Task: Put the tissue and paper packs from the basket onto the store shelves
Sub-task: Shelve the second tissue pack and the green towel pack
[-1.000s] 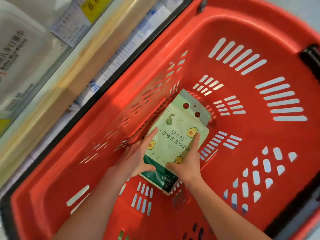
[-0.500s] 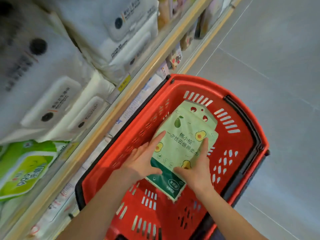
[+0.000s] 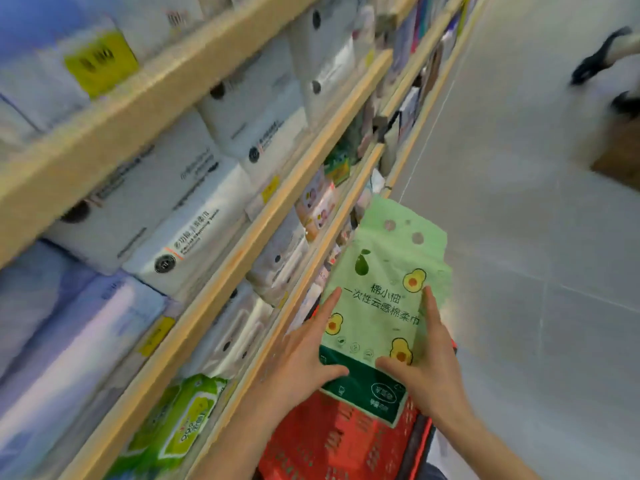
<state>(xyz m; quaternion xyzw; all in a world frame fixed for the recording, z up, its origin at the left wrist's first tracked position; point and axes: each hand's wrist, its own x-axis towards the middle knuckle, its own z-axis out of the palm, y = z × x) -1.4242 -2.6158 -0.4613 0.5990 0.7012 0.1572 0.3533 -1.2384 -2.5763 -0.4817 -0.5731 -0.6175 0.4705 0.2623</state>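
Observation:
A light green tissue pack [image 3: 384, 292] with avocado pictures and a dark green bottom band is held up in the air above the red basket [image 3: 332, 441]. My left hand [image 3: 304, 355] grips its left edge, thumb across the dark band. My right hand [image 3: 429, 362] holds its right edge, thumb on the front. The pack sits just right of the wooden shelf edges [image 3: 277, 327]. Only part of the basket shows below the pack and my arms.
Wooden shelves fill the left side, stocked with white tissue packs [image 3: 180, 244], blue-white packs [image 3: 69, 323] and green wipes packs [image 3: 176, 424]. Yellow price tags [image 3: 156, 336] sit on the shelf edges. A grey tiled floor lies to the right, with a person's foot [image 3: 602, 57] at top right.
Both hands have lifted the green pack out of the basket and up beside the shelves. The view has swung up from the basket to the shelves.

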